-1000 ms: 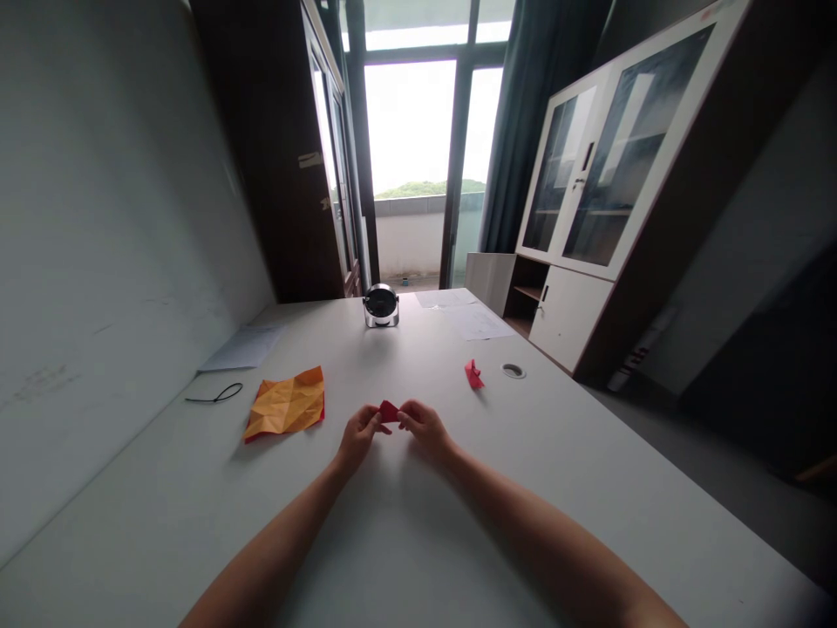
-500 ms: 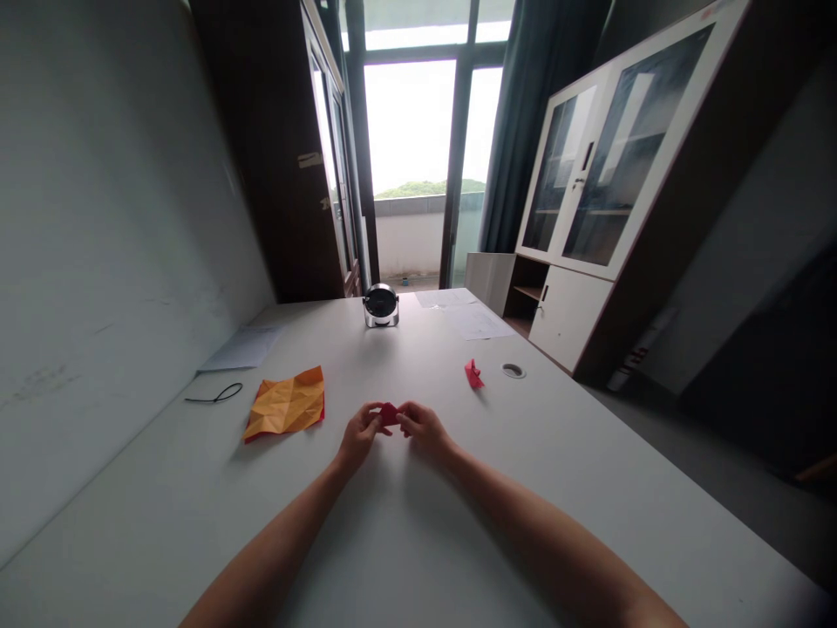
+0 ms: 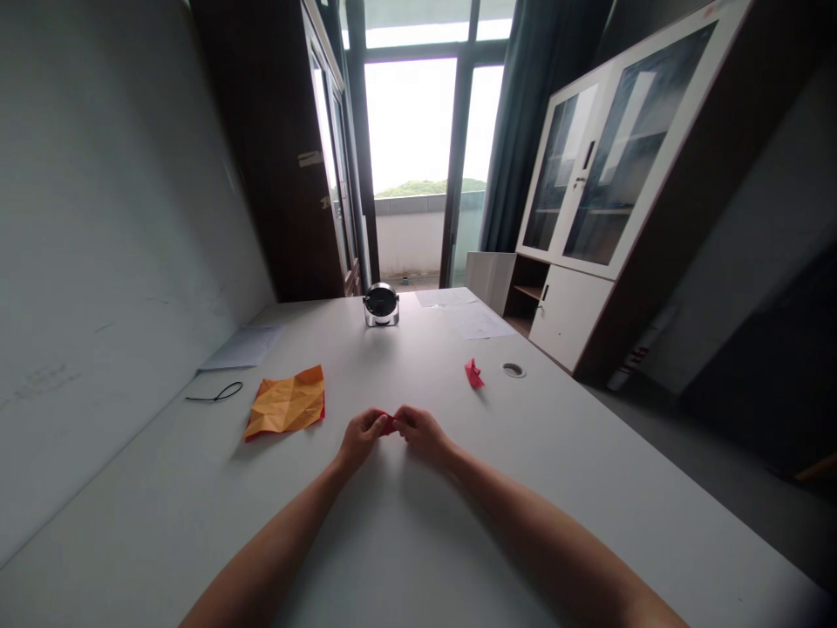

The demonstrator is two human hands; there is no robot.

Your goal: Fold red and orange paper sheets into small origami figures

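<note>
A small piece of folded red paper [image 3: 388, 425] is pinched between my two hands near the middle of the white table [image 3: 418, 515]. My left hand [image 3: 361, 436] grips its left side and my right hand [image 3: 420, 429] grips its right side; the fingers cover most of it. Off to the left lies a creased orange sheet [image 3: 288, 404] with red showing at its edges. A folded red paper piece [image 3: 473, 373] stands on the table to the right, beyond my right hand.
A black round device on a metal stand [image 3: 381, 304] is at the far end. A black cable loop [image 3: 219, 392] and white papers [image 3: 241, 347] lie left; more papers [image 3: 482, 321] lie far right. A round table hole [image 3: 513, 371] is at the right.
My hands have come slightly closer together and tilted the red paper, so less of it shows between the fingers. The other things on the table have stayed put.
</note>
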